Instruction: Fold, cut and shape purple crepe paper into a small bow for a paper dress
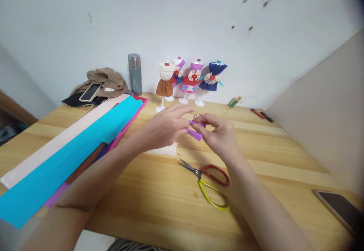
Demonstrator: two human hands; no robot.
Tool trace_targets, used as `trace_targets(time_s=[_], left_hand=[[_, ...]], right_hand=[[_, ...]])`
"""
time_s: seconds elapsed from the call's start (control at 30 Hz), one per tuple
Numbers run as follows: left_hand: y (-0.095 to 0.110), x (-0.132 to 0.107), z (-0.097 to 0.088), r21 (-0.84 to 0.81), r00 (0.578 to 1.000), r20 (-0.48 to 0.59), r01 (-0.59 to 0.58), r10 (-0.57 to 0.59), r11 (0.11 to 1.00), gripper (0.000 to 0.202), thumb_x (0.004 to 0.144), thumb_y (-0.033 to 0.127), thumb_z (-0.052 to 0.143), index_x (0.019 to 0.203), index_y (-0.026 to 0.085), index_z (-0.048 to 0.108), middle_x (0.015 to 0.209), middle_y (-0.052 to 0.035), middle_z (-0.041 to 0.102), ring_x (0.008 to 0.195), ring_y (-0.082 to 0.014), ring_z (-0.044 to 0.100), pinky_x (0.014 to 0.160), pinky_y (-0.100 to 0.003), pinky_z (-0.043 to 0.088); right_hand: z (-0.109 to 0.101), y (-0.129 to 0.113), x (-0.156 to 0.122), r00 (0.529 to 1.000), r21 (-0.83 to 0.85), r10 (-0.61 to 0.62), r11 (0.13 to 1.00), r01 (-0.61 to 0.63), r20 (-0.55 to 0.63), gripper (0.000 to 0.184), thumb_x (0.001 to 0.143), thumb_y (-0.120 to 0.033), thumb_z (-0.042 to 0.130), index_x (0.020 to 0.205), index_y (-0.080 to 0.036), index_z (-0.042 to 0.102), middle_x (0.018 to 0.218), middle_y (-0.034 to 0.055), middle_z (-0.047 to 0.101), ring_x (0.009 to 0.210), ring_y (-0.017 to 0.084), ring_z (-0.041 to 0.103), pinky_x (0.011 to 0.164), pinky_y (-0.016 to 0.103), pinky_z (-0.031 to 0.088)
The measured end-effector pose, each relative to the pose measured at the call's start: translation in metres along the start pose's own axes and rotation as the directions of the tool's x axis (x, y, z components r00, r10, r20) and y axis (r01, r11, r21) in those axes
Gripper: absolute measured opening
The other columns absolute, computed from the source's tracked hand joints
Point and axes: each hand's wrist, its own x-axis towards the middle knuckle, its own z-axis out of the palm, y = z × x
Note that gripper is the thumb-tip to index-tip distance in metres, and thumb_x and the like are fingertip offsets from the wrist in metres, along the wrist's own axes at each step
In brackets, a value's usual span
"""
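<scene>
Above the middle of the wooden table, a narrow folded piece of purple crepe paper stretches between my two hands. My left hand grips its left end, the index finger stretched out above. With thumb and fingertips, my right hand pinches the paper's upper strand; a lower purple end hangs loose. Below my hands lie scissors with one red and one yellow handle, blades slightly apart. A pale paper strip lies under my left hand. Behind the fingers, a small round pale-and-red thing is partly hidden.
Several small dress forms in paper outfits, one with a navy dress, stand along the wall beside a flask. Long crepe sheets, turquoise uppermost, cover the left. A phone rests on brown cloth; another phone lies right.
</scene>
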Motion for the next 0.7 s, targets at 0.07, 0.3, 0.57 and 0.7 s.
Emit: trace_targets(time_s=[0.07, 0.3, 0.57, 0.7], left_hand=[[-0.004, 0.000, 0.005, -0.065, 0.998, 0.061, 0.010, -0.006, 0.998, 0.023, 0.097, 0.017, 0.048, 0.099, 0.016, 0.071, 0.111, -0.0088, 0.070, 0.107, -0.0195, 0.063, 0.096, -0.034, 0.049], [-0.007, -0.001, 0.004, -0.144, 0.989, 0.116, 0.107, -0.091, 0.984, 0.025, 0.098, 0.021, 0.047, 0.100, 0.019, 0.073, 0.093, -0.0046, 0.072, 0.088, -0.0162, 0.065, 0.081, -0.028, 0.049], [-0.011, -0.001, -0.001, -0.080, 0.977, 0.136, 0.176, -0.165, 0.981, 0.024, 0.095, 0.021, 0.048, 0.090, 0.014, 0.071, 0.086, -0.0066, 0.071, 0.079, -0.0168, 0.064, 0.071, -0.027, 0.048], [-0.008, 0.001, -0.004, -0.075, 0.973, 0.118, 0.208, -0.198, 0.975, 0.024, 0.094, 0.020, 0.049, 0.089, 0.014, 0.072, 0.081, -0.0056, 0.070, 0.075, -0.0162, 0.063, 0.068, -0.027, 0.047]], right_hand=[[-0.001, -0.002, 0.000, 0.999, -0.033, -0.040, 0.999, 0.041, 0.037, 0.009, 0.080, -0.026, 0.067, 0.071, -0.024, 0.068, 0.069, 0.0012, 0.072, 0.061, 0.018, 0.065, 0.064, 0.035, 0.053], [-0.017, -0.003, 0.003, 0.990, -0.066, -0.095, 0.993, 0.102, 0.108, 0.005, 0.083, -0.026, 0.068, 0.078, -0.024, 0.071, 0.076, 0.0012, 0.076, 0.070, 0.021, 0.071, 0.067, 0.035, 0.056], [-0.037, -0.002, 0.006, 0.989, -0.150, -0.145, 0.978, 0.147, 0.023, 0.006, 0.084, -0.024, 0.066, 0.079, -0.023, 0.069, 0.077, 0.0022, 0.076, 0.068, 0.020, 0.071, 0.063, 0.032, 0.056], [-0.033, -0.015, 0.003, 0.968, -0.125, -0.251, 0.959, 0.253, 0.026, 0.004, 0.085, -0.025, 0.067, 0.081, -0.023, 0.066, 0.070, 0.0015, 0.070, 0.062, 0.017, 0.066, 0.060, 0.031, 0.053]])
